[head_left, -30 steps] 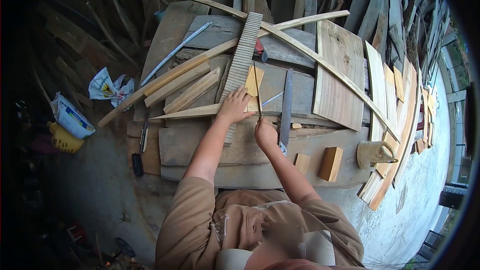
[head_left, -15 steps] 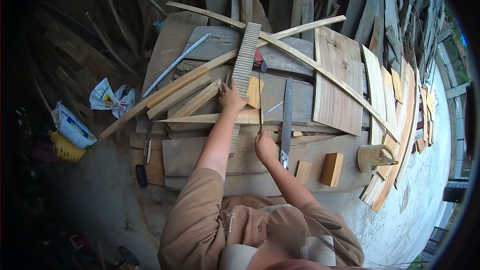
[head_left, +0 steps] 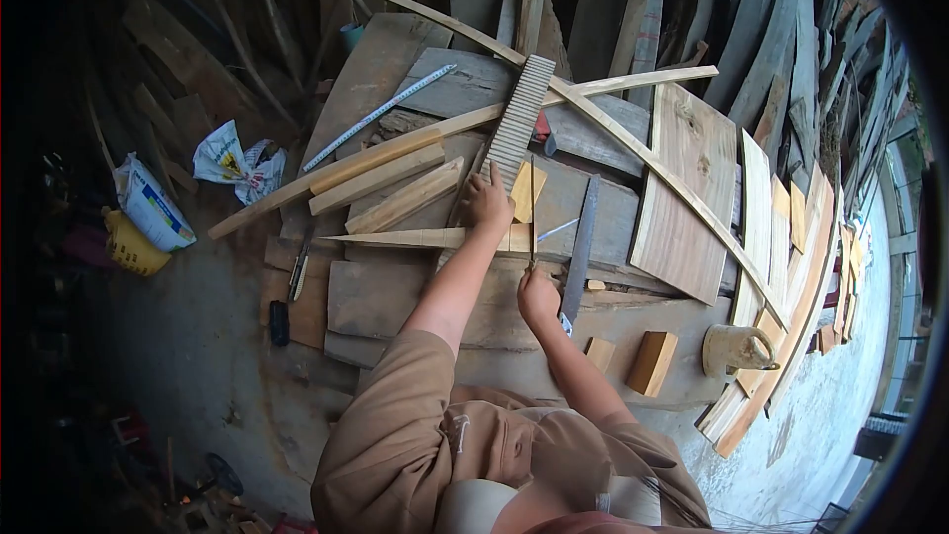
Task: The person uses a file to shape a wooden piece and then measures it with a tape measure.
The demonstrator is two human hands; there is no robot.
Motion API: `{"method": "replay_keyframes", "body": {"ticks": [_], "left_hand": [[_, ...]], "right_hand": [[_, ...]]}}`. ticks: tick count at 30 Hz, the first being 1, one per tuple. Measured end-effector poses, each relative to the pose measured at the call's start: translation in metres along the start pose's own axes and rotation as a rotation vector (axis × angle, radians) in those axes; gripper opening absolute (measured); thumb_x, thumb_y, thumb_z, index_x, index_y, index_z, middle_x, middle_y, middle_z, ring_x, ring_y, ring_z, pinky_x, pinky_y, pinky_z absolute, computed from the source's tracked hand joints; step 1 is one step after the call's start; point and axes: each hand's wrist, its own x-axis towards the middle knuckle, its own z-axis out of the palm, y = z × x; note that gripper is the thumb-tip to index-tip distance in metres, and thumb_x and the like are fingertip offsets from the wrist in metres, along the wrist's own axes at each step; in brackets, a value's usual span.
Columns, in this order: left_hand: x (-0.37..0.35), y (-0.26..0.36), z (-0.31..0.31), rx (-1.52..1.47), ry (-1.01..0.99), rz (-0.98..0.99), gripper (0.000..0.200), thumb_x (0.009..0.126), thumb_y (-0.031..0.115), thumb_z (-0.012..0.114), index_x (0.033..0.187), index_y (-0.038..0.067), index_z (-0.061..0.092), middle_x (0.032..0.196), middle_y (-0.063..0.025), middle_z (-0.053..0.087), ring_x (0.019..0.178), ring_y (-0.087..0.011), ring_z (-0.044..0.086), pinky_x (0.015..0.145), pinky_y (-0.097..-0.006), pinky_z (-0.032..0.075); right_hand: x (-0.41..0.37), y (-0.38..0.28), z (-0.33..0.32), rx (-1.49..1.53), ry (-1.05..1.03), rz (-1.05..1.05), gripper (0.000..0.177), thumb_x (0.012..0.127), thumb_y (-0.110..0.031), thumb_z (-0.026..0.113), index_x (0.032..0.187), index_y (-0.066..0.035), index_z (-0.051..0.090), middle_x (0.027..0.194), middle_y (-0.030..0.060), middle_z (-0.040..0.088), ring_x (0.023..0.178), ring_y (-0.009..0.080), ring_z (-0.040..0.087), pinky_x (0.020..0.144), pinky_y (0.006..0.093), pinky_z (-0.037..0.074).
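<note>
My left hand (head_left: 487,202) lies with fingers spread on the lower part of a ridged wooden strip (head_left: 522,109), pressing near a long tapered piece of wood (head_left: 415,238). My right hand (head_left: 539,297) is closed round the near end of a long, thin, dark tool (head_left: 534,203), seen edge-on. It points away from me and crosses the wide right end of the tapered piece. Whether it is a saw or a file I cannot make out. A small yellowish block (head_left: 529,192) lies between the strip and the tool.
A handsaw (head_left: 581,247) lies right of my right hand. A measuring tape strip (head_left: 381,117), a utility knife (head_left: 300,272), wooden sticks (head_left: 405,186), a wide board (head_left: 692,188), a wooden block (head_left: 652,363) and a pale mug-like container (head_left: 738,350) are on the bench.
The camera view has tilted and shifted, so the bench appears turned slightly clockwise. Both hands keep nearly the same places on the wood and the thin tool.
</note>
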Motion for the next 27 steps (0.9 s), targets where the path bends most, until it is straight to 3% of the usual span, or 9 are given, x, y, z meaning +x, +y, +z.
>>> {"method": "replay_keyframes", "body": {"ticks": [13, 20, 27], "left_hand": [[0.019, -0.010, 0.004, -0.068, 0.162, -0.123, 0.081, 0.070, 0.025, 0.063, 0.134, 0.015, 0.015, 0.132, -0.0187, 0.027, 0.115, -0.0338, 0.035, 0.086, -0.0542, 0.034], [0.010, -0.004, -0.005, -0.011, 0.168, -0.091, 0.076, 0.074, 0.022, 0.059, 0.135, 0.020, 0.014, 0.138, -0.0088, 0.019, 0.115, -0.0337, 0.035, 0.084, -0.0545, 0.036], [0.017, -0.002, -0.004, -0.006, 0.180, -0.092, 0.081, 0.074, 0.024, 0.061, 0.135, 0.022, 0.009, 0.140, -0.0083, 0.013, 0.118, -0.0320, 0.033, 0.084, -0.0544, 0.036]], "right_hand": [[0.011, -0.006, 0.006, 0.020, 0.008, 0.010, 0.028, 0.085, -0.026, 0.037, 0.081, -0.001, 0.049, 0.066, 0.0221, 0.058, 0.060, 0.0381, 0.058, 0.055, 0.0476, 0.046], [0.015, -0.003, 0.011, 0.000, 0.020, -0.005, 0.025, 0.085, -0.025, 0.037, 0.081, -0.002, 0.047, 0.064, 0.0220, 0.058, 0.059, 0.0374, 0.058, 0.053, 0.0467, 0.046], [0.015, -0.007, 0.009, 0.024, 0.000, 0.014, 0.028, 0.086, -0.026, 0.035, 0.084, -0.001, 0.046, 0.064, 0.0228, 0.057, 0.060, 0.0392, 0.057, 0.055, 0.0486, 0.045]]}}
